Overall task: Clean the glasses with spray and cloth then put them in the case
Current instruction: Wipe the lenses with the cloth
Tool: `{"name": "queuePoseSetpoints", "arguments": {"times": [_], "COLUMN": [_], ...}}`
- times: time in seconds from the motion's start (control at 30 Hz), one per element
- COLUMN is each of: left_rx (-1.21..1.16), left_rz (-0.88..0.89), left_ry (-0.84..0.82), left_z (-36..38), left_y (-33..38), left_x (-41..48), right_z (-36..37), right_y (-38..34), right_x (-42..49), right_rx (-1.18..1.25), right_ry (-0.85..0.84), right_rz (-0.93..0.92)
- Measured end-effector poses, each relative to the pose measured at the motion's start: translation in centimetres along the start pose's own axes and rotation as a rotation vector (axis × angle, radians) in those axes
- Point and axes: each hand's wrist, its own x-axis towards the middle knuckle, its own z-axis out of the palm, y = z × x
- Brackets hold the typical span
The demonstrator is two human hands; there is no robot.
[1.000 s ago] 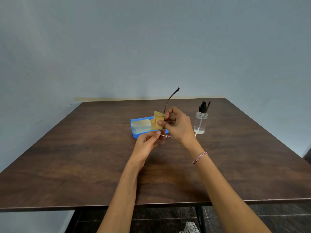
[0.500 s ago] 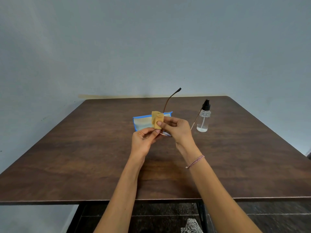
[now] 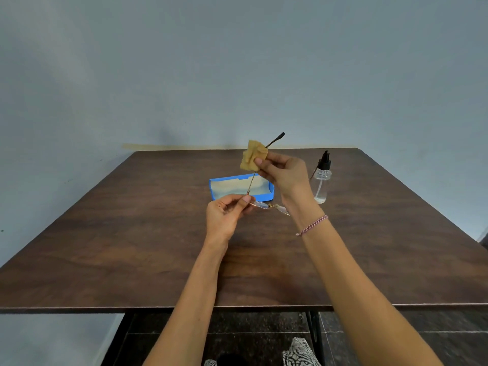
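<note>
Head view: your left hand (image 3: pixel 226 215) pinches the glasses (image 3: pixel 264 205) at the hinge, just above the table (image 3: pixel 118 233). One arm of the glasses sticks up. Your right hand (image 3: pixel 285 173) pinches the cloth (image 3: pixel 253 155) around that arm, high up. The blue case (image 3: pixel 212 190) lies open behind them, with the spray (image 3: pixel 321 180) standing near its right end.

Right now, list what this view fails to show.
Head view throughout.
Lenses of the glasses: too small to judge clean; the left hand covers one end.
Temple stretch inside the cloth: wrapped and pinched by the right hand.
Far right corner of the case: behind the right hand.
The patterned fabric: cut off by the bottom edge.
</note>
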Motion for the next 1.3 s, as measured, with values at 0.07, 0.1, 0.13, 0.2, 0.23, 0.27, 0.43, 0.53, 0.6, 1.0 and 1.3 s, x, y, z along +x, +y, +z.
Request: {"name": "queuePoseSetpoints", "arguments": {"times": [0.07, 0.1, 0.13, 0.2, 0.23, 0.27, 0.43, 0.53, 0.6, 1.0, 1.3], "left_rx": [-0.013, -0.018, -0.021, -0.034, -0.036, -0.03, 0.003, -0.002, -0.006, -0.02, -0.002], "left_rz": [0.008, 0.016, 0.026, 0.036, 0.033, 0.031, 0.031, 0.029, 0.035, 0.063, 0.059], "left_ry": [0.005, 0.004, 0.003, 0.001, 0.002, 0.003, -0.002, 0.005, 0.009, 0.003, 0.012], "left_z": [0.1, 0.1, 0.1, 0.0, 0.0, 0.1, 0.2, 0.1, 0.1, 0.0, 0.2], "left_y": [0.0, 0.0, 0.1, 0.1, 0.1, 0.1, 0.1, 0.2, 0.2, 0.5, 0.2], "left_x": [0.0, 0.0, 0.0, 0.0, 0.0, 0.0, -0.1, -0.1, -0.2, -0.4, -0.1], "right_z": [0.0, 0.1, 0.2, 0.5, 0.6, 0.7, 0.5, 0.4, 0.4, 0.4, 0.1], "right_y": [1.5, 2.0, 2.5, 2.8, 2.6, 2.1, -2.0, -3.2, -2.7, 2.3, -2.2], "right_x": [-0.6, -1.0, -1.4, -1.7, -1.7, -1.6, 0.2, 0.6, 0.4, -1.6, 0.6], "right_rx": [-0.134, -0.201, -0.251, -0.256, -0.222, -0.18, 0.058, 0.094, 0.058, -0.245, 0.043], "right_ry": [0.003, -0.002, -0.008, -0.009, -0.004, 0.008, 0.077, 0.095, 0.09, -0.022, -0.099], "right_rz": [-0.002, -0.009, -0.019, -0.02, -0.011, -0.003, -0.077, -0.149, -0.151, -0.012, -0.04]}}
